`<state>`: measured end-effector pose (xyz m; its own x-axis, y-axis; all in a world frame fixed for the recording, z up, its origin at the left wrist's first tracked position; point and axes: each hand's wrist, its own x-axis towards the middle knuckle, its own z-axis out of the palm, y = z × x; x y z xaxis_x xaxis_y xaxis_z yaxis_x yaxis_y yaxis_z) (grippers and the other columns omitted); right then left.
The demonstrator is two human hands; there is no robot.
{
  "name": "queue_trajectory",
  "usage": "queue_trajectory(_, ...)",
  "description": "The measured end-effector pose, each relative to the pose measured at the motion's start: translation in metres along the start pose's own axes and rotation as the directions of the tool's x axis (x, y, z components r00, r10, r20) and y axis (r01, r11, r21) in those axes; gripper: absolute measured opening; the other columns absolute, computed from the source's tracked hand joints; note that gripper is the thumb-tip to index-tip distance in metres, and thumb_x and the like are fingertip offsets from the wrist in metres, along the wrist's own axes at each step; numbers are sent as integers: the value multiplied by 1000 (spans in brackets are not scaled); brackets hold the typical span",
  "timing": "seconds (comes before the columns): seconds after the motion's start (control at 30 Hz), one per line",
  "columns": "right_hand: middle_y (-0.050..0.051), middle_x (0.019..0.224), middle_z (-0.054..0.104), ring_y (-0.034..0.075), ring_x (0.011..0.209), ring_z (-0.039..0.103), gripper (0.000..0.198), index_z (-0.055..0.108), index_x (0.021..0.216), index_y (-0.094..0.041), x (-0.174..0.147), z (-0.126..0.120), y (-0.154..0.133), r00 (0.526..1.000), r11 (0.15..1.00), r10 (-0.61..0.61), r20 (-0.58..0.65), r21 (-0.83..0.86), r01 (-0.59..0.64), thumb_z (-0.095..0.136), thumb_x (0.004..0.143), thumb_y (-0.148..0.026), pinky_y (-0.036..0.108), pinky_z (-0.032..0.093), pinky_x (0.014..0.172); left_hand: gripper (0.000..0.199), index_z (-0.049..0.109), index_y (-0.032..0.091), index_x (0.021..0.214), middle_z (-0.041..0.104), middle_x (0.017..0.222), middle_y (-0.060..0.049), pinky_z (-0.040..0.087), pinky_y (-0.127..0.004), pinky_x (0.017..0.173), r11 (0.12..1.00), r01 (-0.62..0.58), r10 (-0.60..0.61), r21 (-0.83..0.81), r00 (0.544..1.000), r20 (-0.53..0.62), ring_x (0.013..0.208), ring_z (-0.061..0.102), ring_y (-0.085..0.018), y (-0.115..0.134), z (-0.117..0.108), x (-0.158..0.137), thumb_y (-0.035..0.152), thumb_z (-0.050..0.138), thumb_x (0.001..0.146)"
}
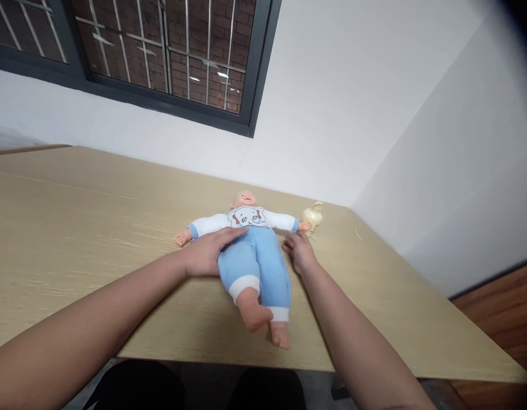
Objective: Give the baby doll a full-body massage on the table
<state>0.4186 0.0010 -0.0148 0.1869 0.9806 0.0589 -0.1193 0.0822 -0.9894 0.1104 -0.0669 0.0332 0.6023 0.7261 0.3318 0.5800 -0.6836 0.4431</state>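
Note:
A baby doll (252, 250) in a white and light blue outfit lies on its back on the table, head toward the wall and feet toward me. Its chest bears a cartoon animal face, and both arms stretch sideways. My left hand (207, 250) clasps the doll's hip, thumb over the waist and the other fingers hidden beside or under the body. Just off the opposite side, my right hand (301, 253) rests near the tabletop with loosely bent fingers and nothing visible in it. Beyond it, a cream-coloured bottle-like object (313, 215) stands partly behind the doll's hand.
The light wooden table (96, 228) runs back to a white wall. A thin pale strip (358, 233) lies on its right side. Above the table is a dark-framed window (169, 97) with metal bars. My legs (267, 390) are under the front edge.

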Motion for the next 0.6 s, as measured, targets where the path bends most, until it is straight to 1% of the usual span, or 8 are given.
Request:
queue_trajectory(0.07,-1,91,66,14,76,61,36,62,110,-30,0,-2,-4,997,996,80,-11,49,-79,69,76,-40,28,58,74,98,33,29,156,44,154,-11,39,-46,114,997,-33,33,67,999,-1,137,47,-36,2,1,-1,50,78,72)
queue_trajectory(0.13,-1,96,66,15,82,62,36,62,109,-31,-3,-2,-9,993,990,118,-7,81,-117,70,75,-40,29,58,79,95,34,29,156,44,155,-10,37,-45,115,993,-38,39,115,999,-6,139,46,-35,4,2,-1,48,76,73)
queue_trajectory(0.23,-2,106,66,16,89,64,55,56,127,-38,-7,-2,-13,996,992,90,11,82,-91,71,74,-42,32,58,83,84,36,28,155,46,154,-9,38,-44,115,994,-7,9,109,1000,-21,139,46,-32,3,3,-1,44,71,80)
queue_trajectory(0.33,-1,122,63,20,105,63,77,38,145,-45,-9,-1,-11,999,1000,-28,36,-5,29,70,75,-43,36,57,84,79,36,26,155,47,154,-8,37,-42,116,999,48,-47,18,997,-56,139,47,-30,0,4,0,40,66,84)
queue_trajectory(0.4,3,138,55,23,123,56,81,31,150,-44,-9,1,-9,988,986,-128,82,-97,136,67,77,-44,38,56,88,79,32,23,156,49,152,-8,39,-42,114,993,90,-97,-78,991,-91,137,50,-29,-1,6,2,38,64,86)
queue_trajectory(0.47,6,150,45,25,132,50,79,30,150,-39,-9,3,-8,961,953,-223,164,-171,251,65,79,-43,42,53,95,77,31,21,157,53,150,-8,41,-42,113,978,118,-142,-169,980,-137,135,51,-29,-2,8,4,37,61,87)
queue_trajectory(0.5,7,153,42,26,133,49,77,31,149,-37,-9,5,-8,940,929,-269,210,-202,311,65,80,-42,44,51,99,75,34,21,156,53,149,-8,42,-42,113,971,121,-156,-207,975,-159,135,52,-29,-2,9,5,38,60,88)
queue_trajectory(0.6,7,156,38,28,136,46,73,37,146,-31,-15,11,-13,882,848,-342,324,-298,438,66,80,-40,48,43,109,58,51,21,145,56,147,-7,43,-45,112,952,98,-162,-291,965,-207,133,53,-30,-2,13,8,39,56,91)
